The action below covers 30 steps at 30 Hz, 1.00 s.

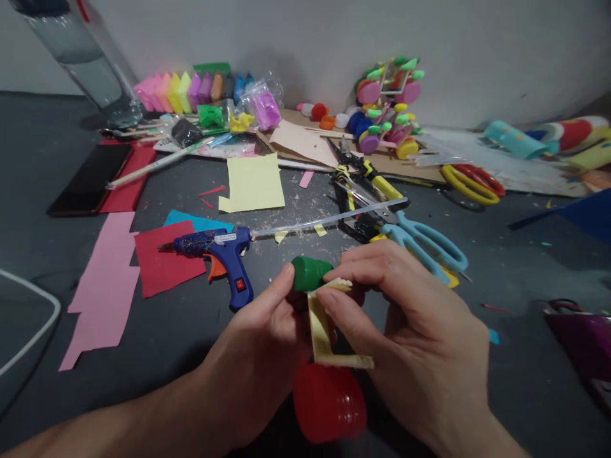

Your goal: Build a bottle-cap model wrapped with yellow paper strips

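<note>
Between the thumb and fingers of my left hand [272, 343] is a green bottle cap [308, 273]. My right hand [405, 324] pinches the upper arm of a small C-shaped frame of pale wooden sticks [321, 327], right beside the green cap. Just under the frame's lower arm is a red bottle cap [329, 404], slightly blurred; whether it is joined to the frame I cannot tell. Left of my hands, a blue glue gun [212, 245] lies on its side, a long clear glue stick [329, 219] running out of its back.
Light-blue-handled scissors [424, 238] and yellow-black pliers [377, 181] lie beyond my right hand. Coloured paper [107, 286], a phone [90, 178] and a white cable [48, 292] are on the left. Finished-looking cap-and-stick models [389, 108], clay packs [205, 86] and a water bottle [90, 70] line the wall.
</note>
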### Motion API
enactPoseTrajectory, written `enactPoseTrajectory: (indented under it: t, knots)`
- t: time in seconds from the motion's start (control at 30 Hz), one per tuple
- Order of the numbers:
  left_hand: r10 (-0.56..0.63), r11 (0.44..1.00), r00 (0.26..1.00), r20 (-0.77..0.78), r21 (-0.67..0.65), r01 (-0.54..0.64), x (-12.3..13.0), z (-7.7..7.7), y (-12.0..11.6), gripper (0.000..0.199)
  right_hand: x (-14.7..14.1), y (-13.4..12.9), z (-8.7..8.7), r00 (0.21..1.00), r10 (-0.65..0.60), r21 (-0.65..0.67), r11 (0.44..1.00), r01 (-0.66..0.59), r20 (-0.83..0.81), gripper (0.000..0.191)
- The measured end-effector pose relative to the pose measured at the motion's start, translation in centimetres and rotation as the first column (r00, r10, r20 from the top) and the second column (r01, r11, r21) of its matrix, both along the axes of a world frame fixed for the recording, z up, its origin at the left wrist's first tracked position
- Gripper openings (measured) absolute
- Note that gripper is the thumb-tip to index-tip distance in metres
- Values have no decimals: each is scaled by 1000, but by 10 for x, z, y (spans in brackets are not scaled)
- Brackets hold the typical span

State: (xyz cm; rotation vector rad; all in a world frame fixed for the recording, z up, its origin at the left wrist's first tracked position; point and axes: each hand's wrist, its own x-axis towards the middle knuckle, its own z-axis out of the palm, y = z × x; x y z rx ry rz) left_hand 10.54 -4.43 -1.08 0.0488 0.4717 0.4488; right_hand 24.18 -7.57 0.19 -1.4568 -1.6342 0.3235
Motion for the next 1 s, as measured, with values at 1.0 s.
enactPoseTrajectory:
  t: [1.0]
  knots:
    - [-4,995,999,42,-97,8,-1,-9,-1,61,11,0,-2,995,79,14,997,-78,-68,9]
